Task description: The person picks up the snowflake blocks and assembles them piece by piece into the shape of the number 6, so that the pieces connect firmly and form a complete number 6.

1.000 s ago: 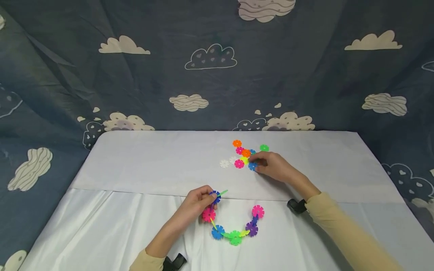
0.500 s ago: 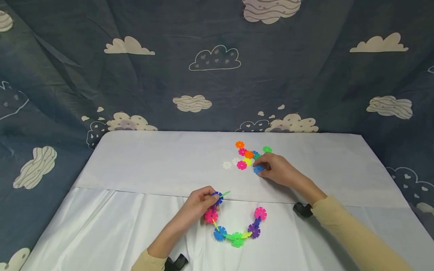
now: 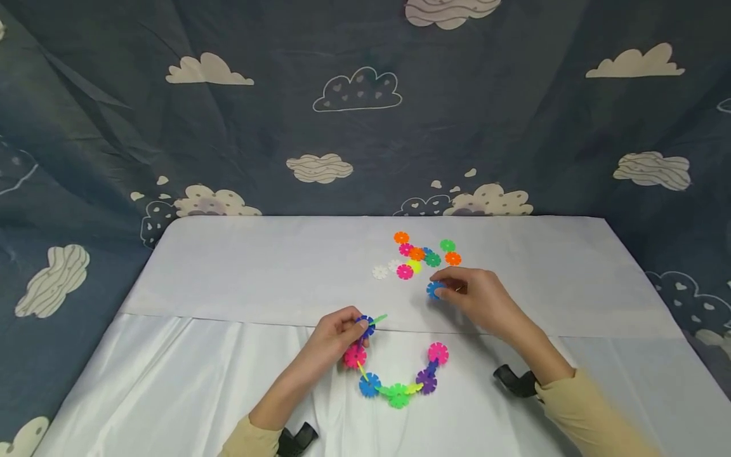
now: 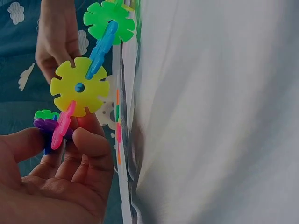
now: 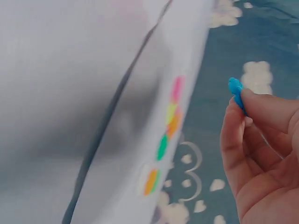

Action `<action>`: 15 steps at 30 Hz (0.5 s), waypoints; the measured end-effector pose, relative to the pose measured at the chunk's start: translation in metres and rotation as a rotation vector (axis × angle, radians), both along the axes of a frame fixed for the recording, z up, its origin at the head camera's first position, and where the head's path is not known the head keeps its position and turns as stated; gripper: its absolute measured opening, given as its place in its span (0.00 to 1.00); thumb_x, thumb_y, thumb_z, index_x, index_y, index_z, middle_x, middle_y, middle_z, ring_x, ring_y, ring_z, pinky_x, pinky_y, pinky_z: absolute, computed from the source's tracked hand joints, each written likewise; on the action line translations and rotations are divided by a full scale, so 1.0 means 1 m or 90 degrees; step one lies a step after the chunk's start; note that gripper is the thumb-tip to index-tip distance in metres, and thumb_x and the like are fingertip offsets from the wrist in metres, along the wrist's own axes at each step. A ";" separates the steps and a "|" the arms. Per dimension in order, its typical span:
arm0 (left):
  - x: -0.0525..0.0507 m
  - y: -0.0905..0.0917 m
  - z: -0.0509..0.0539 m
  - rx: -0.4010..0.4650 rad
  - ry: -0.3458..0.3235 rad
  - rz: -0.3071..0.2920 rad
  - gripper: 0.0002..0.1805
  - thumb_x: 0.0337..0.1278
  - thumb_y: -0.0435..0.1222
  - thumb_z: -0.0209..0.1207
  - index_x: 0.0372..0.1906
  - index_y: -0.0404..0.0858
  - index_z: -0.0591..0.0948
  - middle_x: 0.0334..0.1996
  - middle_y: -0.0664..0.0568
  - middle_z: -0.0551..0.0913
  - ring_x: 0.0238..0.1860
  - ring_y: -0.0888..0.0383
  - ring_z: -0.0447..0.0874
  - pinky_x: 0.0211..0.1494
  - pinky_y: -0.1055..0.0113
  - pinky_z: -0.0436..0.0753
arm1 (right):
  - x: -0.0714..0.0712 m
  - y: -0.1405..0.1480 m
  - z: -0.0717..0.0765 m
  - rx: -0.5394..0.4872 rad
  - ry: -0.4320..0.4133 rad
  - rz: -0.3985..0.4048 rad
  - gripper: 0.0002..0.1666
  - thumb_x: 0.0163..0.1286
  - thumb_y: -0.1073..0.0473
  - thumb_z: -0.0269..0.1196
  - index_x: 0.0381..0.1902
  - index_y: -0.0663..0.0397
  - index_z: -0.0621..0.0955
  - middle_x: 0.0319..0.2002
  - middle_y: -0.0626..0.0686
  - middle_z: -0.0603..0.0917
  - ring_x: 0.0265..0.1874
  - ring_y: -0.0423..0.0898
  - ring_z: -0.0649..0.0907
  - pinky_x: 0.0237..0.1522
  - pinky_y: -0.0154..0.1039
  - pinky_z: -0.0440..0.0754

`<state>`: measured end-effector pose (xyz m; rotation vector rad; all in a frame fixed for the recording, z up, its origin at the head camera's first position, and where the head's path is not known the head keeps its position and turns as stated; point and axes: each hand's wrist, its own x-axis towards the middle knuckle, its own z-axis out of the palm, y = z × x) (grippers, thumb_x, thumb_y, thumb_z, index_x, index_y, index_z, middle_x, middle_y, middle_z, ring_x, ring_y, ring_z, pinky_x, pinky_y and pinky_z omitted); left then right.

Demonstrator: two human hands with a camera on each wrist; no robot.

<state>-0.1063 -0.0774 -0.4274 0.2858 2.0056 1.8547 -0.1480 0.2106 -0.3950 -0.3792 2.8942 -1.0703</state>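
Note:
My left hand (image 3: 334,336) pinches the upper left end of a curved chain of notched plastic discs, at a dark blue disc (image 3: 366,326) with a green disc (image 3: 379,318) slotted edge-on into it. The chain bends round through a pink disc (image 3: 355,356), a blue one and a green disc (image 3: 398,396) to another pink disc (image 3: 438,353) at its right end. In the left wrist view a yellow disc (image 4: 70,91) stands above my fingers. My right hand (image 3: 482,298) pinches a loose blue disc (image 3: 434,290) between thumb and finger, in front of the loose discs.
Several loose discs lie toward the table's back: an orange disc (image 3: 401,237), a green disc (image 3: 448,245), a white disc (image 3: 379,272) and others. A white cloth (image 3: 240,273) covers the table. Behind it hangs a dark curtain (image 3: 365,139) with cloud prints.
My right hand has drawn the blue disc away from the loose discs, toward me and slightly right. An orange disc behind that hand now shows. My left hand stays nearly in place.

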 end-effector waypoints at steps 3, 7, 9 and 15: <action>0.000 0.000 0.001 -0.001 0.009 0.000 0.10 0.72 0.37 0.55 0.39 0.33 0.78 0.31 0.36 0.82 0.18 0.59 0.67 0.20 0.71 0.66 | 0.019 -0.008 0.011 -0.063 0.001 -0.014 0.15 0.64 0.63 0.70 0.49 0.49 0.85 0.37 0.46 0.85 0.32 0.46 0.82 0.34 0.36 0.83; 0.001 0.001 0.004 -0.002 0.021 0.001 0.10 0.71 0.38 0.56 0.38 0.33 0.78 0.32 0.37 0.82 0.20 0.59 0.68 0.21 0.71 0.66 | 0.044 -0.021 0.019 -0.153 -0.012 -0.026 0.15 0.67 0.63 0.67 0.51 0.47 0.84 0.37 0.47 0.84 0.30 0.50 0.82 0.32 0.41 0.84; 0.002 0.001 0.005 -0.001 0.026 0.002 0.10 0.71 0.38 0.56 0.39 0.34 0.78 0.32 0.38 0.82 0.20 0.58 0.69 0.22 0.70 0.67 | 0.055 -0.026 0.021 -0.187 -0.018 -0.030 0.16 0.68 0.63 0.66 0.52 0.44 0.83 0.37 0.47 0.83 0.30 0.51 0.82 0.33 0.42 0.84; 0.005 0.001 0.008 0.005 0.030 -0.006 0.09 0.71 0.39 0.56 0.39 0.36 0.79 0.33 0.37 0.81 0.21 0.57 0.70 0.23 0.71 0.69 | 0.070 -0.040 0.018 -0.254 -0.029 -0.063 0.17 0.69 0.63 0.65 0.55 0.47 0.81 0.37 0.51 0.81 0.33 0.54 0.82 0.38 0.39 0.85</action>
